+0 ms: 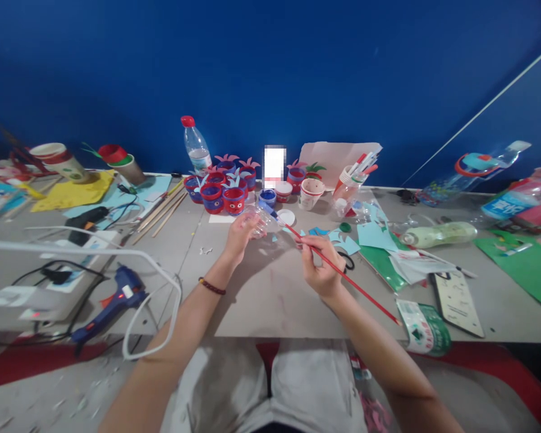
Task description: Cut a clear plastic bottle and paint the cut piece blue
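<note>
My left hand [240,233] is closed round a small clear plastic cup [262,220], held on its side above the grey table [261,300]. My right hand [321,264] pinches a long red paintbrush [342,273], whose blue-tipped end reaches the cup's rim. A dark bead bracelet is on my left wrist. Just behind the cup stand several red and blue painted cups [223,192] with paper leaves, a pot of blue paint [267,196] and a white lid [285,217].
A blue glue gun [112,304] and white cable [157,282] lie at the left. A water bottle [196,147], a paper cup [311,192], a cup of pens [354,177], blue paper scraps [369,234], green sheets [523,264] and fallen bottles [437,234] crowd the back and right.
</note>
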Tool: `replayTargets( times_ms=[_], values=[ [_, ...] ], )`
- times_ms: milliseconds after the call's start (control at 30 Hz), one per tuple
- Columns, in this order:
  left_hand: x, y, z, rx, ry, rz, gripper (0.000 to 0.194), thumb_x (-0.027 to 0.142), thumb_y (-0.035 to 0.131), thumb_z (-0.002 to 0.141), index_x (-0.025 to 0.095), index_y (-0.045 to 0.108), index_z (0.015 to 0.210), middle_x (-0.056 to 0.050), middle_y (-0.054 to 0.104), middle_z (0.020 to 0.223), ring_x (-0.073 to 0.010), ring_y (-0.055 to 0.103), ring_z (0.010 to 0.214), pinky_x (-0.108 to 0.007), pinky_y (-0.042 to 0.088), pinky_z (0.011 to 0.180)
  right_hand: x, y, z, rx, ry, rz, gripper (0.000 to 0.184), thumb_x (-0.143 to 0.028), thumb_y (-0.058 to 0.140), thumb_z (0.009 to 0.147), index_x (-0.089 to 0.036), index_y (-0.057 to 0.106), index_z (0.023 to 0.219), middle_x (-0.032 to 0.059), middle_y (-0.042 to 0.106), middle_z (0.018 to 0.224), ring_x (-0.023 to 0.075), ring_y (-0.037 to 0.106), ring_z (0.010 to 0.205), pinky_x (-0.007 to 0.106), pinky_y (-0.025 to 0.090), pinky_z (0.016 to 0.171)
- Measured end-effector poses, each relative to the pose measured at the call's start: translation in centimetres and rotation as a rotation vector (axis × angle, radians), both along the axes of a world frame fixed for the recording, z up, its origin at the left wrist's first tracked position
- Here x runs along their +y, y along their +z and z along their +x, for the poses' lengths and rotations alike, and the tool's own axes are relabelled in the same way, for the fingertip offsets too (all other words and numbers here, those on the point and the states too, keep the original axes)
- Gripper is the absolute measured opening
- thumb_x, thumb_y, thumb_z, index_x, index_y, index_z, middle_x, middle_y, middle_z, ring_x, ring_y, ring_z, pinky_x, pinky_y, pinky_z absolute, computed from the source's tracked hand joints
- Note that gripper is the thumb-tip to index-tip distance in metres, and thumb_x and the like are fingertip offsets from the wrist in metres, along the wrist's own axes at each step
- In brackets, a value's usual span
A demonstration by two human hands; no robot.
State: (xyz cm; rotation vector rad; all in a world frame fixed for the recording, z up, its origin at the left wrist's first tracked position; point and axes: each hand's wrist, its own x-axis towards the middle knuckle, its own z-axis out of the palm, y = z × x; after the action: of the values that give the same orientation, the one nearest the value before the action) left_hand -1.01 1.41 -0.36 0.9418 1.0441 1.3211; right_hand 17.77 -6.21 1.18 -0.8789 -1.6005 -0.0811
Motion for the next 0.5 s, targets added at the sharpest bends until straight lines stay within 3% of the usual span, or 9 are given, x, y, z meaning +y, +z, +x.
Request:
replayTargets(
  times_ms=[133,267,400,500],
  values=[
    [0.2,0.0,-0.3,-0.156,0.006,-0.013,0.050,0.056,0.077,0.068,0.016,0.064,0.095,-0.005,0.071,0.083,-0.0168,0.068,0.069,-0.034,0.059,0.071,0.2,0.2,0.2,-0.045,-0.067,-0.004,0.014,-0.011,0.054,0.091,-0.021,0.063,0.095,0.0041,0.076,0.083,0.0168,0.074,0.072,0.029,0.062,0.066],
    [0.4,0.0,-0.5,-0.249,-0.010,0.021,0.052,0.051,0.077,0.070,0.020,0.057,0.106,-0.006,0.070,0.097,-0.0195,0.071,0.085,-0.037,0.059,0.082,0.4,0.3,0.6,-0.069,-0.100,-0.003,0.013,-0.011,0.056,0.091,-0.022,0.063,0.094,0.0028,0.074,0.079,0.0164,0.072,0.068,0.028,0.060,0.064],
    [0.7,-1.3,-0.3,-0.015,0.075,0.134,0.060,0.038,0.082,0.068,0.026,0.047,0.115,-0.006,0.063,0.113,-0.0225,0.068,0.099,-0.044,0.060,0.085,0.4,0.3,0.7,-0.024,-0.085,0.006,0.016,-0.011,0.055,0.092,-0.023,0.064,0.098,0.0034,0.076,0.084,0.0173,0.074,0.075,0.030,0.061,0.069],
    [0.9,-2.4,-0.3,0.340,0.190,0.404,0.061,0.027,0.082,0.068,0.027,0.046,0.118,-0.010,0.056,0.123,-0.0275,0.060,0.118,-0.048,0.057,0.094,0.5,0.0,0.7,0.000,-0.084,0.024,0.017,-0.014,0.054,0.094,-0.023,0.066,0.102,0.0045,0.077,0.087,0.0186,0.075,0.080,0.033,0.062,0.072]
  ],
)
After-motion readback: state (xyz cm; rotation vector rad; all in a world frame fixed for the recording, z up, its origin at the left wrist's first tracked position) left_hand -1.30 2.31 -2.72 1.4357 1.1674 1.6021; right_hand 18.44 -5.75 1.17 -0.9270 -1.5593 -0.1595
